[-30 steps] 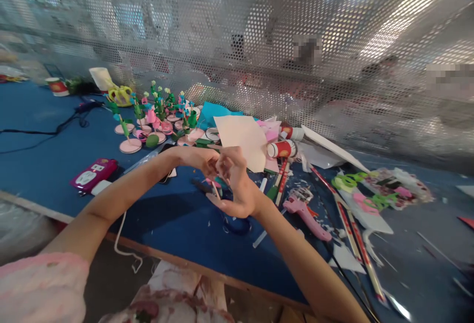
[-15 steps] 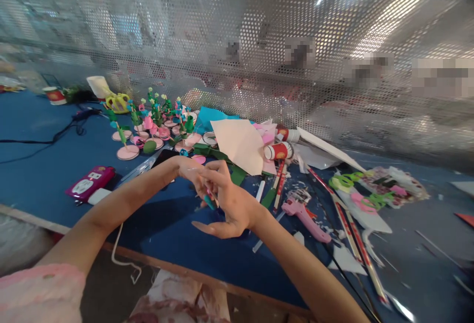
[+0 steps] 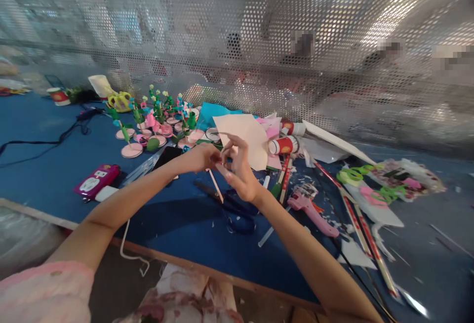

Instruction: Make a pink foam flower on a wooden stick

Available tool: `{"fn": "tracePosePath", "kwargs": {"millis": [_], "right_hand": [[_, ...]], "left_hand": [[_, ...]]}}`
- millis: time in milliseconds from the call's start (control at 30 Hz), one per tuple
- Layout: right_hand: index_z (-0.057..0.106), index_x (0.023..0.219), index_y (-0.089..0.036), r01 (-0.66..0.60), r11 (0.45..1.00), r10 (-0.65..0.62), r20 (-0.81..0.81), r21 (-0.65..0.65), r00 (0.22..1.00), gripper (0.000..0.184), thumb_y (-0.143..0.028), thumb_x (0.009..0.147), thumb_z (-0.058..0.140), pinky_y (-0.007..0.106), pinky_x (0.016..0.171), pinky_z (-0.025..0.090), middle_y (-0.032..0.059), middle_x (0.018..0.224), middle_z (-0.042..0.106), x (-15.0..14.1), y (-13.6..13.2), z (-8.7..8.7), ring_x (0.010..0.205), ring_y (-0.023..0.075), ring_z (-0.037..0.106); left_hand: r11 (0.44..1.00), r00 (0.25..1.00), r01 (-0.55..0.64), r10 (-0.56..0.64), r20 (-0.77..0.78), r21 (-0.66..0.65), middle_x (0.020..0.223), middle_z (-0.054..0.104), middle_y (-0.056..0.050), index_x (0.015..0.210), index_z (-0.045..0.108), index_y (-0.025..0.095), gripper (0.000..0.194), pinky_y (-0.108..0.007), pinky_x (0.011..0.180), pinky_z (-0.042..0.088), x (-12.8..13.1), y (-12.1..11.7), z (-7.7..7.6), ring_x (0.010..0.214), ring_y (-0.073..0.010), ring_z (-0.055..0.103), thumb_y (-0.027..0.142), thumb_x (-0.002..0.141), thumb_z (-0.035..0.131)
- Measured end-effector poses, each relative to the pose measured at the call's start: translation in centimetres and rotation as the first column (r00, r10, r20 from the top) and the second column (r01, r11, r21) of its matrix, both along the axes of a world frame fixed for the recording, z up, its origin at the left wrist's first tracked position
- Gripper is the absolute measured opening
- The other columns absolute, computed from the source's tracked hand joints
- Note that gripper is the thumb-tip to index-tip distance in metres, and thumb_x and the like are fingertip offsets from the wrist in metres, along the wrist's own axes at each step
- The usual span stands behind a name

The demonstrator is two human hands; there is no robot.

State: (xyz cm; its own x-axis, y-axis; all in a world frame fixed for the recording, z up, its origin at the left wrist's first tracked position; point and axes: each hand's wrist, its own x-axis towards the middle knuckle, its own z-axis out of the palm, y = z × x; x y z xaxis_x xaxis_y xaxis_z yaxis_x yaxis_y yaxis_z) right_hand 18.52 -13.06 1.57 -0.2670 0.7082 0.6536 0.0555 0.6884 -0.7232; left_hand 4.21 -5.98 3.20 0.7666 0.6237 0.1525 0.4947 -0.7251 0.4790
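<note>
Both my hands meet above the blue table (image 3: 48,165), near its middle. My left hand (image 3: 202,157) is closed in a pinch on the top of a thin pink stick (image 3: 215,185) that slants down towards me. My right hand (image 3: 237,170) touches the same spot with thumb and forefinger, its other fingers spread upward. Dark scissors (image 3: 229,207) lie on the table just below the hands. A cream paper sheet (image 3: 244,138) lies right behind them.
Several small paper flowers on pink discs (image 3: 155,120) stand at the back left. A pink glue gun (image 3: 313,212), red paper cups (image 3: 283,145), long sticks (image 3: 361,234), a pink power strip (image 3: 94,180) and paper scraps surround the hands. A perforated metal screen (image 3: 259,41) closes the far side.
My hands have risen a little and shifted back towards the cream sheet. The right hand's fingers, curled half a second ago, now spread upward. The scissors under the hands have come into view.
</note>
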Motion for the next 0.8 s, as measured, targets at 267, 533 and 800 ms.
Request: {"fn": "tracePosePath", "kwargs": {"millis": [267,533,800], "right_hand": [[0.051,0.097,-0.025,-0.18,0.845,-0.277,-0.7,-0.504,0.658,0.043,-0.052,0.063,0.053,0.028,0.05,0.047,-0.0036,0.072,0.045,0.7,1.6,0.7,0.058,0.0129,0.048],[0.054,0.092,-0.016,-0.371,0.664,-0.48,-0.75,-0.65,0.455,0.042,-0.05,0.071,0.04,0.037,0.052,0.052,0.0019,0.062,0.047,1.3,2.4,0.8,0.054,0.0171,0.05],[0.048,0.097,-0.015,-0.578,0.553,-0.568,-0.779,-0.6,0.266,0.042,-0.047,0.072,0.04,0.043,0.043,0.05,0.0059,0.073,0.046,1.7,3.9,-0.8,0.053,0.0182,0.046]], "left_hand": [[0.824,0.994,-0.057,0.096,-0.041,0.563,0.094,0.07,-0.009,0.09,0.068,0.017,0.018,-0.047,0.094,0.04,1.0,-1.1,-0.8,0.1,-0.0244,0.059,0.015,0.086,0.051],[0.647,0.995,-0.014,0.081,-0.051,0.762,0.103,0.07,-0.009,0.098,0.065,0.014,0.03,-0.061,0.104,0.028,0.9,-1.5,-1.4,0.111,-0.0254,0.055,0.01,0.092,0.036],[0.607,0.981,0.076,0.098,-0.169,0.791,0.108,0.069,-0.01,0.102,0.066,0.017,0.026,-0.065,0.105,0.025,0.9,0.0,-2.1,0.111,-0.0253,0.057,0.014,0.092,0.042]]}}
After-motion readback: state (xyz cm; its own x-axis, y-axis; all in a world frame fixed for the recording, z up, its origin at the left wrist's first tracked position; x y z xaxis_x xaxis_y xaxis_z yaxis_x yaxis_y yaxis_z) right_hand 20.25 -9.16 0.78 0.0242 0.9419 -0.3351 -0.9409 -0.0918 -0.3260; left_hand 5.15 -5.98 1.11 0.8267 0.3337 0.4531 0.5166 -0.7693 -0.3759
